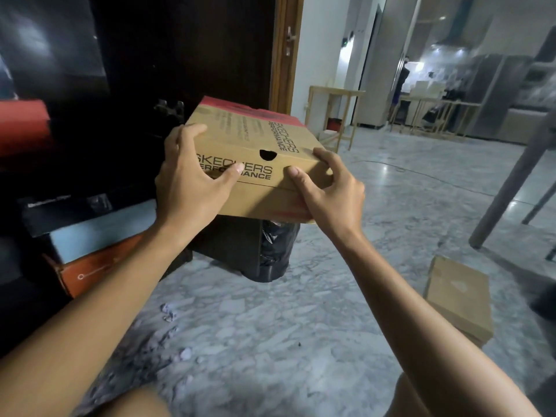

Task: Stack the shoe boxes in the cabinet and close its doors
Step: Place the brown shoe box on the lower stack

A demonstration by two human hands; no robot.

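Shoe boxes are sitting stacked at the left in the dark cabinet (pixel 90 85): black (pixel 75 210), pale blue (pixel 102 233), orange (pixel 96 267). Grey marble floor (pixel 285 311) is stretching toward a lit kitchen. Left hand (pixel 192 179) and right hand (pixel 328 191) are gripping a tan Skechers box (pixel 255 139) above a black bag (pixel 273 251); another tan box (pixel 457 293) is lying right.

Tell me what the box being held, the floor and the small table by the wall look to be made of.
Skechers box: brown cardboard, matte, with printed lettering, folded edges and a punched finger hole. Both the left hand and right hand grip it.
Floor: polished stone or marble-look tile, grey-veined and glossy with light reflections; which one is unclear.
Small table: apparently pale unfinished wood, with slim square legs.
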